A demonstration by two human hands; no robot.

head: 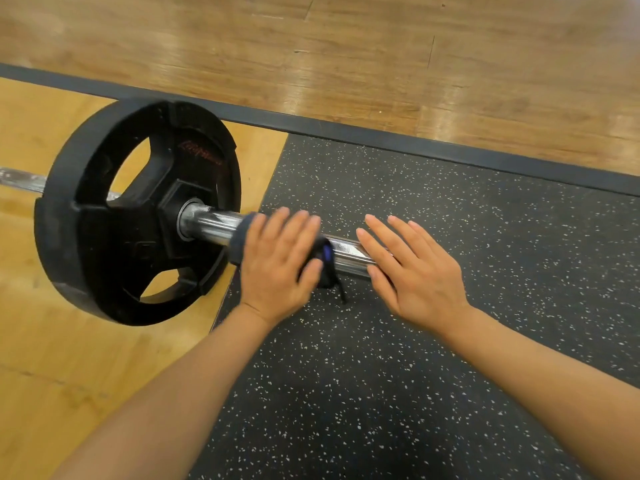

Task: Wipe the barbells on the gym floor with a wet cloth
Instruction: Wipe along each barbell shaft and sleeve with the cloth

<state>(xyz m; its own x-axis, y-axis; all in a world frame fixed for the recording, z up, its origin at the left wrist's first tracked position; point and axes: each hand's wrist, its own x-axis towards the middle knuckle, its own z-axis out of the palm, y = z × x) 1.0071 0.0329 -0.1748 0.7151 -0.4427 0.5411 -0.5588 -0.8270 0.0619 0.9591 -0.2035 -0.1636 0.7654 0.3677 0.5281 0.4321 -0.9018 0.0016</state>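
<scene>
A barbell lies across the floor, its chrome sleeve [211,225] sticking out to the right of a black weight plate [138,209]. A dark blue cloth [242,233] is wrapped over the sleeve. My left hand [280,261] lies on top of the cloth, pressing it onto the sleeve with the fingers curled over it. My right hand [412,268] is flat and spread, resting over the sleeve's outer end [349,252], holding nothing. The thin bar shaft [20,180] shows to the left of the plate.
The plate stands on a yellow wooden platform [52,341]. My arms are over black speckled rubber matting [450,209]. A dark border strip [346,129] separates this from glossy wood flooring [346,46] behind.
</scene>
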